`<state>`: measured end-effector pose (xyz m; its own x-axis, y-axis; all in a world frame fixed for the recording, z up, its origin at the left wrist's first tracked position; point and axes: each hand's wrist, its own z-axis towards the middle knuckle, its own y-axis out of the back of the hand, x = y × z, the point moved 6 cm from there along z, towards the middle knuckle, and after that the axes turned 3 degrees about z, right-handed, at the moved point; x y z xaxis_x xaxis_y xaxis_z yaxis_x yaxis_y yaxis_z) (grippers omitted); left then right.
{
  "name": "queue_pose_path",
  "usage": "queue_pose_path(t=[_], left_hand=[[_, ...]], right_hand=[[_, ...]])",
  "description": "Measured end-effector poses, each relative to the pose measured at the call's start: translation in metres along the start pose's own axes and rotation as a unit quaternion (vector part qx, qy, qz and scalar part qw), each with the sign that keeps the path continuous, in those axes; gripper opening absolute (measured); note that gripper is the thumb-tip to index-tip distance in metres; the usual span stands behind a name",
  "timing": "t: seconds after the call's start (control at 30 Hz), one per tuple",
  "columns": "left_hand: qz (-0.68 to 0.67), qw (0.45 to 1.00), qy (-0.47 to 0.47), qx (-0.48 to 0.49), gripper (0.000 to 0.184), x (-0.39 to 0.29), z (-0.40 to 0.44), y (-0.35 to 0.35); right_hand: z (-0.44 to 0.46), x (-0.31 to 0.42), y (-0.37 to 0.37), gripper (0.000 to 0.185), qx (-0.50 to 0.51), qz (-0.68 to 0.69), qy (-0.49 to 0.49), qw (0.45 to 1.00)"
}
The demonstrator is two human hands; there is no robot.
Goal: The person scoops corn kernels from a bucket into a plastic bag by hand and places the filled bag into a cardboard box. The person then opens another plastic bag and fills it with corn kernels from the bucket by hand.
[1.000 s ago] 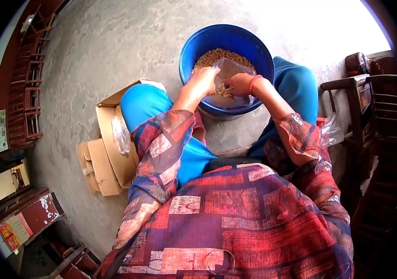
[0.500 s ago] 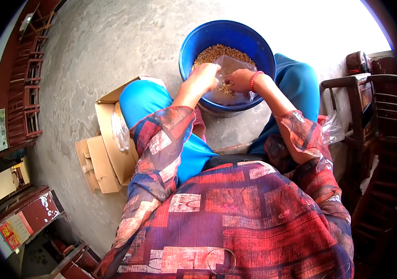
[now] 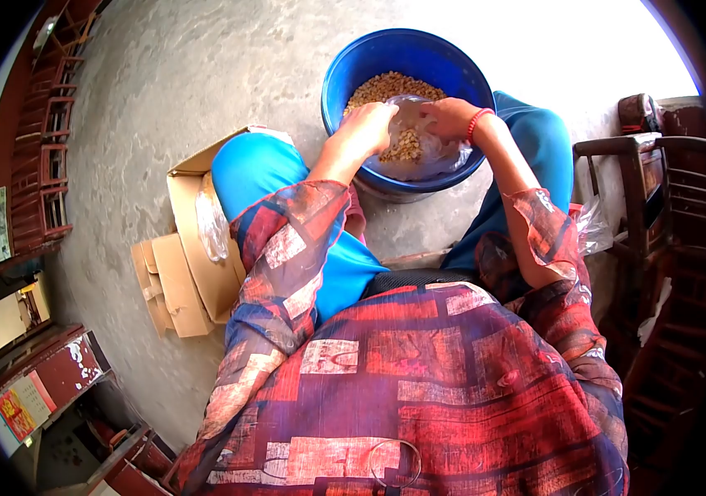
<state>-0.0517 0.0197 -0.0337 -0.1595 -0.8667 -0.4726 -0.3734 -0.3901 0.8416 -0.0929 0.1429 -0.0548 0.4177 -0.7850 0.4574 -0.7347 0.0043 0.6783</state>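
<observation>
More kernels (image 3: 403,149) show in the bag (image 3: 444,159) (right hand (image 3: 449,119) shifted away).

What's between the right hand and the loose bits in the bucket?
Only the bag: its far edge overlaps the near side of the loose bits in the bucket. Beyond that edge they lie uncovered, with nothing else visible blocking the right hand.

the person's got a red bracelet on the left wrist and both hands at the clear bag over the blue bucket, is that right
Not quite: the head view shows the red bracelet on the wrist of the right hand, not the left hand. Both hands are indeed at the clear bag over the blue bucket.
</observation>
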Motion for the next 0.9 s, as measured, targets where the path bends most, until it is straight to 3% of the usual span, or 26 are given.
queue_pose_path(t=[0.17, 0.23, 0.27, 0.3, 0.37, 0.5, 0.63, 0.83, 0.9], left_hand=[[-0.005, 1.0, 0.002, -0.03, 0.055, -0.001, 0.0, 0.003], [0.009, 1.0, 0.006, 0.01, 0.055, -0.002, 0.002, -0.001], [0.024, 0.998, 0.01, 0.05, 0.056, -0.002, 0.003, -0.006], [0.023, 0.998, 0.012, 0.049, 0.056, -0.005, 0.003, -0.005], [0.028, 0.995, 0.017, 0.095, 0.059, -0.011, -0.001, -0.01], [0.01, 0.992, 0.028, 0.126, 0.062, -0.014, -0.004, -0.02], [0.02, 0.992, -0.007, 0.123, 0.06, -0.022, -0.004, -0.024], [-0.004, 0.987, 0.002, 0.163, 0.03, -0.028, -0.014, -0.038], [0.0, 0.979, 0.019, 0.201, 0.028, -0.031, -0.014, -0.037]], right_hand=[[-0.022, 0.008, 0.017, 0.025, 0.03, 0.067, -0.09, 0.993], [-0.016, 0.01, 0.031, 0.023, -0.151, 0.048, 0.028, 0.987], [-0.012, 0.005, 0.033, 0.02, -0.193, 0.101, 0.036, 0.975], [-0.005, 0.002, 0.032, 0.02, -0.191, 0.1, 0.038, 0.976], [0.0, 0.003, 0.044, 0.019, -0.291, 0.114, 0.118, 0.943], [0.004, 0.023, 0.063, 0.016, -0.328, 0.118, 0.091, 0.933], [0.058, 0.025, 0.045, 0.019, -0.249, 0.073, 0.082, 0.962], [0.119, 0.012, 0.006, 0.038, -0.155, 0.003, 0.007, 0.988], [0.125, -0.001, -0.019, 0.04, -0.036, 0.303, -0.145, 0.941]])
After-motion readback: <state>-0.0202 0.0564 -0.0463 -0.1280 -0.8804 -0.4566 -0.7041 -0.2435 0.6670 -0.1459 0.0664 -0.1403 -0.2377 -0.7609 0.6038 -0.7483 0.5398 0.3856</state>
